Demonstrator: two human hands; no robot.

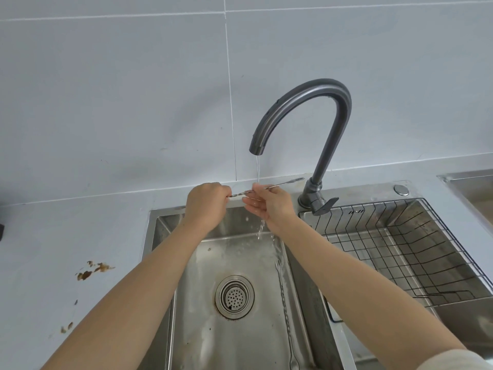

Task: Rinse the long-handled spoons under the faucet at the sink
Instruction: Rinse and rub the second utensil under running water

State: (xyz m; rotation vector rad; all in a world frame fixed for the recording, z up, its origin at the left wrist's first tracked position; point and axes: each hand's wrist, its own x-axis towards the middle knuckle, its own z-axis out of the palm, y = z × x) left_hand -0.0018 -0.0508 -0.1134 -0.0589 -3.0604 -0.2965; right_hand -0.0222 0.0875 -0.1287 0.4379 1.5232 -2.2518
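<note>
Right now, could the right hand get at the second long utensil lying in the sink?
Probably yes: the utensil lies uncovered in the sink below the right hand, though that hand pinches the held spoon and must release first.

The left hand (pixel 206 202) hid one end of the held spoon (pixel 280 184) inside its curled fingers, the spoon's other end by the faucet (pixel 310 194) was too blurred to read (bowl or tines), and the frame's left edge cut off a dark object (pixel 1 228).
</note>
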